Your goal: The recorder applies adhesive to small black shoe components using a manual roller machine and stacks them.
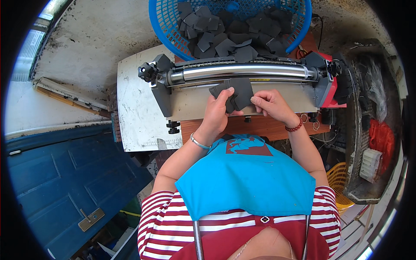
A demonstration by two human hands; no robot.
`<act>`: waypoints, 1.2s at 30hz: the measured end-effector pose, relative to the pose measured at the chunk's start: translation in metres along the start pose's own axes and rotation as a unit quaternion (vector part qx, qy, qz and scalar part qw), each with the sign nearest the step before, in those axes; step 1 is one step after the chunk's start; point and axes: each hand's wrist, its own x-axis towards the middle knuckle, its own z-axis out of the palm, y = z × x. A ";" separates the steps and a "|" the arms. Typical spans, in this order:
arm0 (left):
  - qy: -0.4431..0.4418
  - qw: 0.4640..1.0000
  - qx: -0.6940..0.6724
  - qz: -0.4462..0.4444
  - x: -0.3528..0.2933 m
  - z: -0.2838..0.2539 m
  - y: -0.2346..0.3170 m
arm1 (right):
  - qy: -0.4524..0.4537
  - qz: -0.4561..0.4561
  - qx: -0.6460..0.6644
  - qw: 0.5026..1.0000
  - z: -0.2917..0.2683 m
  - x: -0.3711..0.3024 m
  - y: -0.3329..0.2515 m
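Several thin dark grey sheet pieces (pixel 215 89) are fanned in my left hand (pixel 216 112), its thumb pressed on top of them. One squarish dark grey piece (pixel 242 90) stands out to the right of the bunch. My right hand (pixel 274 106) is closed in a pinch at that piece's right edge. Both hands are over the pale metal feed plate (pixel 284 99) of a roller machine, just on the near side of its shiny steel roller (pixel 242 71). Fingers under the pieces are partly hidden.
Behind the machine, a blue plastic basket (pixel 161 27) holds many similar dark pieces (pixel 225 45). Black knobs (pixel 148 72) jut out at the machine's ends. A white board (pixel 141 104) lies to the left. A blue panelled door (pixel 65 186) is at lower left, a yellow basket (pixel 339 184) at lower right.
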 end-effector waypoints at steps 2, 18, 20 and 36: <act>0.000 1.000 -0.005 0.004 -0.001 0.000 0.000 | 0.003 -0.004 -0.014 1.000 -0.001 0.000 0.000; 0.013 0.995 0.058 0.078 -0.002 -0.013 -0.007 | 0.055 0.118 -0.131 0.983 -0.017 -0.005 -0.005; 0.010 0.996 0.046 0.074 -0.003 -0.012 -0.006 | 0.081 0.109 -0.159 0.978 -0.021 -0.003 -0.002; 0.009 0.997 -0.022 0.071 -0.006 0.003 -0.001 | 0.077 -0.011 -0.083 0.994 0.013 -0.003 -0.004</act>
